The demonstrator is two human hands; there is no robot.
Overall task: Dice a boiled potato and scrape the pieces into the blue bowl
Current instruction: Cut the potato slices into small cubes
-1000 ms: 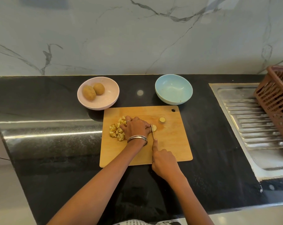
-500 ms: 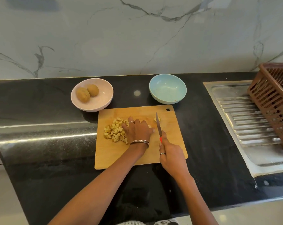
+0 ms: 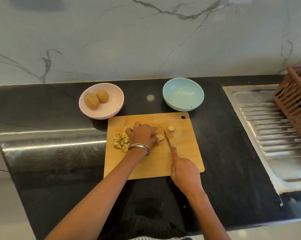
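Observation:
On the wooden cutting board (image 3: 182, 153) my left hand (image 3: 142, 135) holds down a piece of boiled potato (image 3: 159, 137), whose pale cut end shows at my fingertips. My right hand (image 3: 184, 172) grips a knife (image 3: 168, 139) with a red handle; its blade lies just right of that cut end, forefinger along the spine. A pile of diced potato (image 3: 121, 141) sits left of my left hand. A small round end slice (image 3: 171, 128) lies apart, further back on the board. The blue bowl (image 3: 183, 94) stands behind the board, nearly bare inside.
A pink bowl (image 3: 110, 108) with two whole unpeeled potatoes (image 3: 96, 98) stands at the back left on the black counter. A steel sink drainboard (image 3: 267, 129) lies to the right, with a brown plastic basket (image 3: 296, 101) on it. A marble wall rises behind.
The knife was lifted away from the potato and has come back beside its cut end. My left hand has stayed on the potato.

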